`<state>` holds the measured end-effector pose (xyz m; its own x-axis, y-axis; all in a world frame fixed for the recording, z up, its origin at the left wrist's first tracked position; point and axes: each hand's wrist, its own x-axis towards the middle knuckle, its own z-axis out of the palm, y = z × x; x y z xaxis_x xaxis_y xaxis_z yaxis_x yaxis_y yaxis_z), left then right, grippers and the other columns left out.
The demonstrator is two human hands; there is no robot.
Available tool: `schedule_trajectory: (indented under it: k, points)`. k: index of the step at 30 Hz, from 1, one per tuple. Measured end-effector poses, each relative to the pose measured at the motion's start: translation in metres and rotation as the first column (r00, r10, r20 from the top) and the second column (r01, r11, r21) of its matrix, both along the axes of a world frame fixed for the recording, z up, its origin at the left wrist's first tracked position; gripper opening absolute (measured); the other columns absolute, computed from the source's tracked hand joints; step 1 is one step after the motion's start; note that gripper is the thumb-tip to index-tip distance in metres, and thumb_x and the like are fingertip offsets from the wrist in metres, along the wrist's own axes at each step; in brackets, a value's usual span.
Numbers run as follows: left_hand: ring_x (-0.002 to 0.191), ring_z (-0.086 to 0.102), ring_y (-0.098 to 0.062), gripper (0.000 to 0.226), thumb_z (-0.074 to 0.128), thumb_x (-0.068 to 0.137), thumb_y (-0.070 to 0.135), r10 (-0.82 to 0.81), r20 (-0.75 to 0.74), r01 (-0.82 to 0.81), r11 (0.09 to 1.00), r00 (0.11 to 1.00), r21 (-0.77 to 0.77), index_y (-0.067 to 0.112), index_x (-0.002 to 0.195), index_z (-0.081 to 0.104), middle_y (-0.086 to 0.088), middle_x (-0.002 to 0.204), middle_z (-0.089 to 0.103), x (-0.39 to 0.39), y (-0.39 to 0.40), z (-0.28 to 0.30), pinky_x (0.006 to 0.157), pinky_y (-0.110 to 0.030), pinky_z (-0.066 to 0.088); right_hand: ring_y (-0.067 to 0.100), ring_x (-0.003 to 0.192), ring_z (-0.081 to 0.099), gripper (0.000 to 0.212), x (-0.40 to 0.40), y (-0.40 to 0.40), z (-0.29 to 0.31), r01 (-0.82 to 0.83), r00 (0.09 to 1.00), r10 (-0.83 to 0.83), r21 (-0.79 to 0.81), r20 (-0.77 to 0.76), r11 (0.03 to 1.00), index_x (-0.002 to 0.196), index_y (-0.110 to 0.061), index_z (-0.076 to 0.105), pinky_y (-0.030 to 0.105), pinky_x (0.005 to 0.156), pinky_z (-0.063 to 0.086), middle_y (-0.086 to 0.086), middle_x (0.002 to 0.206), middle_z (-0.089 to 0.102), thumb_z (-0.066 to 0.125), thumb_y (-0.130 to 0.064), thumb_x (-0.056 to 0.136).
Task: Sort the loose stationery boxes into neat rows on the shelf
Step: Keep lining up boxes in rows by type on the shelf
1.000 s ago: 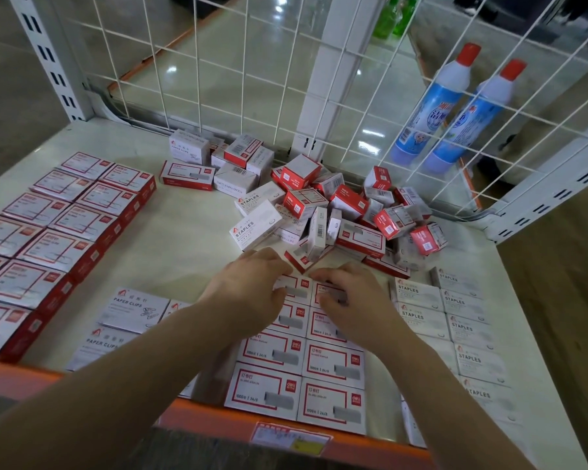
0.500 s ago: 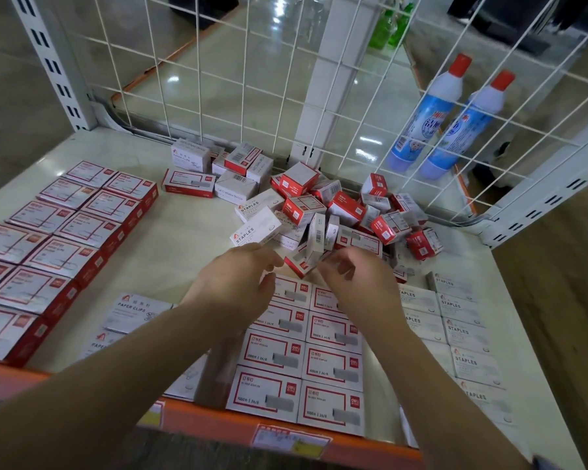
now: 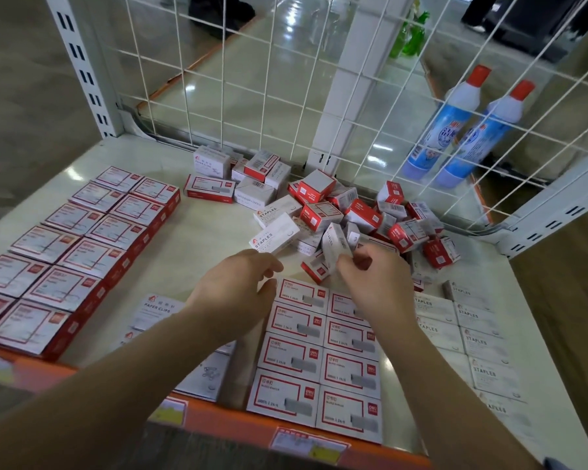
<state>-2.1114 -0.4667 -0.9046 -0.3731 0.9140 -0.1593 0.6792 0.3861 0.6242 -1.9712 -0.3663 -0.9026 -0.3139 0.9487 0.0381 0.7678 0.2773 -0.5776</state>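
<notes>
Both forearms are bare from elbow to wrist, no watch, ring or glove on the left hand (image 3: 233, 286) or right hand (image 3: 375, 283), with only a sliver of dark sleeve (image 3: 554, 464) at the right elbow.

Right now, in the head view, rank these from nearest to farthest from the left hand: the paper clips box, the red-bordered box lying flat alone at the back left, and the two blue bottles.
From the left hand:
1. Paper clips box, just left of the wrist, at the front.
2. Lone red-bordered box, flat at the back left of the pile.
3. Blue bottles, behind the wire mesh at the far right.
</notes>
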Motion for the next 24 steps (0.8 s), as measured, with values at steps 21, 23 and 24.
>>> schedule_trajectory:
  k: [21,23,24]
  points:
    - [0.067,0.059,-0.004,0.007,0.046,0.096,0.025,0.055,0.369,-0.081,0.995,0.928,0.057,0.031,0.098,0.049,0.022,0.081,0.055,0.016,-0.001,0.002,0.048,-0.012,0.048,0.006,0.077,0.065,0.013,0.031,-0.023,0.015,-0.196,0.910,0.050,-0.320,-0.412,0.927,0.089,-0.023,0.064,0.021,0.068,0.056,-0.006,0.086,0.067,0.053,-0.016,0.092]
    - [0.066,0.061,-0.005,0.010,0.047,0.095,0.025,0.077,0.399,-0.095,0.995,0.914,0.026,0.027,0.103,0.053,0.019,0.080,0.058,0.018,-0.002,0.002,0.050,-0.013,0.049,0.008,0.085,0.064,0.018,0.031,-0.023,0.011,-0.182,0.925,0.048,-0.326,-0.378,0.928,0.108,-0.023,0.062,0.024,0.074,0.056,-0.008,0.098,0.064,0.053,-0.020,0.093]
    - [0.067,0.062,-0.006,0.015,0.047,0.095,0.025,0.089,0.410,-0.104,0.994,0.908,0.014,0.025,0.108,0.054,0.018,0.080,0.059,0.019,-0.002,0.002,0.050,-0.014,0.050,0.007,0.088,0.063,0.024,0.032,-0.023,0.009,-0.186,0.927,0.054,-0.332,-0.370,0.925,0.115,-0.024,0.059,0.025,0.076,0.056,-0.008,0.102,0.063,0.055,-0.022,0.092]
